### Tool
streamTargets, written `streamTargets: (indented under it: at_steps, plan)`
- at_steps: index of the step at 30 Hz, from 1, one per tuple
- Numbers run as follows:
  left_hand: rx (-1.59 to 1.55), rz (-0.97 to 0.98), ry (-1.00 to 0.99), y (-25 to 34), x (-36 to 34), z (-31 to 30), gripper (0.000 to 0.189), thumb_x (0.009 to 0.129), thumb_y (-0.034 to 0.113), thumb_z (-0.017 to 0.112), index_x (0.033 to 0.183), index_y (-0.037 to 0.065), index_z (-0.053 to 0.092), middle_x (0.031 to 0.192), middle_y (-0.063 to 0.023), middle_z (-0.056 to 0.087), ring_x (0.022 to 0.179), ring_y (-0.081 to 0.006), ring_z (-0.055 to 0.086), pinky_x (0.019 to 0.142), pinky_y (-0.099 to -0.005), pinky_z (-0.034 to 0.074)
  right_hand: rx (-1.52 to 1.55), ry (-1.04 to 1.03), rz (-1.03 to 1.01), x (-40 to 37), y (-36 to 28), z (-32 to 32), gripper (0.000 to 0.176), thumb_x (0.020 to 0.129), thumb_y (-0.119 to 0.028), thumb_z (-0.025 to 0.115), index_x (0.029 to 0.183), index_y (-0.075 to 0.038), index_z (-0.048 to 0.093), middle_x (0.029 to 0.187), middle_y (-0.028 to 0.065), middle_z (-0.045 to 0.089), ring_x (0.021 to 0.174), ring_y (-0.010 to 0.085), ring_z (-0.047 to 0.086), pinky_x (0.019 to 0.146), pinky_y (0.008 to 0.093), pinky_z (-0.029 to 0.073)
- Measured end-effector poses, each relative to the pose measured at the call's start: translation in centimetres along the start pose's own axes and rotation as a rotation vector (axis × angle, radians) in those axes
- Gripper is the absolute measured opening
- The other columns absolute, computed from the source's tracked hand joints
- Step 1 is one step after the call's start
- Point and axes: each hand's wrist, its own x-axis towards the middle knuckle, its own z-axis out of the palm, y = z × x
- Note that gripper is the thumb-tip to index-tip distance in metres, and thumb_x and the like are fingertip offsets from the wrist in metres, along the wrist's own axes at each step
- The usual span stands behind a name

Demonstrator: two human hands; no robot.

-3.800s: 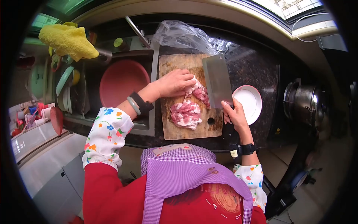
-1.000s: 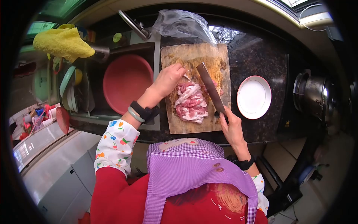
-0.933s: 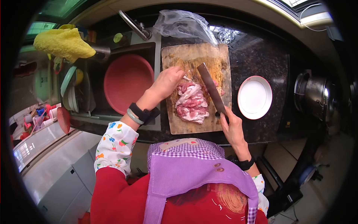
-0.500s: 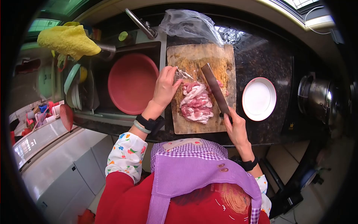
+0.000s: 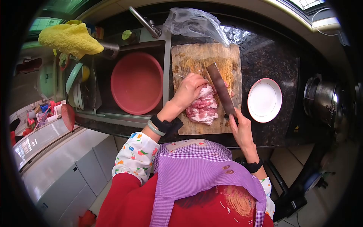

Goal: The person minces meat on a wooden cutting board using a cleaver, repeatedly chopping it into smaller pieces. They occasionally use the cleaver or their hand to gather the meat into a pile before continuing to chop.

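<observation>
Red basin (image 5: 137, 83) sits in the sink, left of the wooden cutting board (image 5: 196, 56). White plate (image 5: 264, 100) is on the counter to the board's right. Meat pile (image 5: 204, 109) lies mid-board, toward your edge. Cleaver (image 5: 221, 89) stands edge-down against the pile's right side. Your right hand (image 5: 242, 130) is wrapped tight around its handle. Your left hand (image 5: 189, 90) has its fingers curled over the pile's far end, gripping it.

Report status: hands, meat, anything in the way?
Left hand curled down on the meat. Right hand gripping the cleaver, blade close beside the left hand. Meat piled on the cutting board. Nothing blocking; plate sits apart, to the right.
</observation>
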Motion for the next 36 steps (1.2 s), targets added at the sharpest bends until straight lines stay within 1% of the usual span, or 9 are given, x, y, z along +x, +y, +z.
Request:
streamTargets:
  at_steps: [4, 8, 11, 18, 23, 27, 30, 32, 36]
  plan:
    - [0.080, 0.024, -0.026, 0.8, -0.8, -1.1, 0.014, 0.084, 0.001, 0.065, 0.097, -0.001, 0.068, 0.097, -0.0134, 0.065, 0.091, -0.0321, 0.061, 0.082, -0.0387, 0.049, -0.025, 0.034, -0.057, 0.1, 0.3, 0.2, 0.032, 0.091, 0.001, 0.058, 0.123, 0.002, 0.058, 0.092, 0.0252, 0.065, 0.085, 0.0410, 0.067, 0.071, 0.0358, 0.052]
    - [0.112, -0.107, 0.108, -1.1, -3.1, -3.2, 0.014, 0.084, 0.001, 0.067, 0.098, -0.001, 0.068, 0.097, -0.0132, 0.064, 0.084, -0.0291, 0.062, 0.075, -0.0356, 0.051, -0.006, 0.009, -0.008, 0.0, 0.4, 0.0, 0.031, 0.091, 0.000, 0.058, 0.122, 0.002, 0.058, 0.091, 0.0252, 0.065, 0.084, 0.0406, 0.067, 0.071, 0.0361, 0.052]
    - [0.083, -0.323, 0.158, -1.5, -3.5, -4.2, 0.020, 0.082, 0.001, 0.072, 0.101, 0.000, 0.067, 0.096, -0.0109, 0.063, 0.079, -0.0225, 0.062, 0.068, -0.0316, 0.051, -0.006, 0.000, -0.001, 0.0, 0.5, 0.0, 0.030, 0.092, 0.000, 0.058, 0.122, 0.002, 0.058, 0.090, 0.0252, 0.065, 0.084, 0.0405, 0.067, 0.070, 0.0361, 0.052]
    - [0.285, -0.212, 0.237, -1.5, -2.2, -3.1, 0.023, 0.082, 0.004, 0.073, 0.103, 0.000, 0.064, 0.092, -0.0127, 0.061, 0.076, -0.0282, 0.062, 0.068, -0.0366, 0.051, 0.006, 0.017, -0.021, 0.1, 0.0, 0.1, 0.030, 0.092, 0.000, 0.058, 0.122, 0.001, 0.058, 0.088, 0.0248, 0.064, 0.081, 0.0398, 0.067, 0.069, 0.0364, 0.051]
    - [0.411, -0.200, 0.103, -1.0, -1.7, -2.4, 0.012, 0.082, 0.002, 0.068, 0.092, 0.000, 0.063, 0.088, -0.0158, 0.063, 0.080, -0.0367, 0.063, 0.070, -0.0425, 0.051, 0.004, 0.006, -0.002, 0.0, 0.4, 0.2, 0.031, 0.092, 0.000, 0.057, 0.122, 0.001, 0.057, 0.088, 0.0249, 0.064, 0.082, 0.0400, 0.067, 0.070, 0.0360, 0.051]
    - [0.268, -0.173, 0.117, -1.4, -0.3, -1.0, 0.009, 0.081, 0.001, 0.067, 0.089, 0.000, 0.065, 0.084, -0.0159, 0.064, 0.079, -0.0366, 0.063, 0.070, -0.0424, 0.051, 0.003, 0.012, -0.006, -0.1, 0.4, 0.2, 0.031, 0.092, 0.000, 0.057, 0.123, 0.001, 0.057, 0.088, 0.0249, 0.064, 0.082, 0.0400, 0.067, 0.070, 0.0357, 0.051]
    - [0.166, -0.112, -0.021, -0.7, 0.8, 0.2, 0.008, 0.082, 0.005, 0.067, 0.088, 0.001, 0.069, 0.084, -0.0166, 0.065, 0.079, -0.0353, 0.064, 0.070, -0.0416, 0.051, 0.007, 0.008, -0.008, 0.0, 0.2, 0.1, 0.031, 0.092, 0.000, 0.057, 0.123, 0.001, 0.057, 0.089, 0.0244, 0.065, 0.082, 0.0400, 0.067, 0.071, 0.0359, 0.052]
    - [-0.018, -0.205, -0.139, -0.3, 1.4, 0.4, 0.013, 0.083, 0.008, 0.067, 0.093, 0.001, 0.071, 0.086, -0.0162, 0.067, 0.080, -0.0340, 0.064, 0.073, -0.0407, 0.051, 0.011, -0.005, 0.028, -0.1, 0.1, 0.0, 0.031, 0.092, 0.000, 0.057, 0.123, 0.002, 0.057, 0.090, 0.0243, 0.065, 0.083, 0.0401, 0.067, 0.071, 0.0358, 0.052]
    - [-0.088, -0.050, -0.180, 0.4, 1.4, 1.4, 0.013, 0.085, 0.009, 0.064, 0.094, 0.001, 0.071, 0.087, -0.0140, 0.067, 0.090, -0.0317, 0.062, 0.083, -0.0392, 0.048, 0.016, -0.001, 0.036, -0.1, -0.7, -0.1, 0.031, 0.093, -0.001, 0.057, 0.124, 0.002, 0.056, 0.096, 0.0249, 0.066, 0.088, 0.0407, 0.067, 0.074, 0.0372, 0.052]
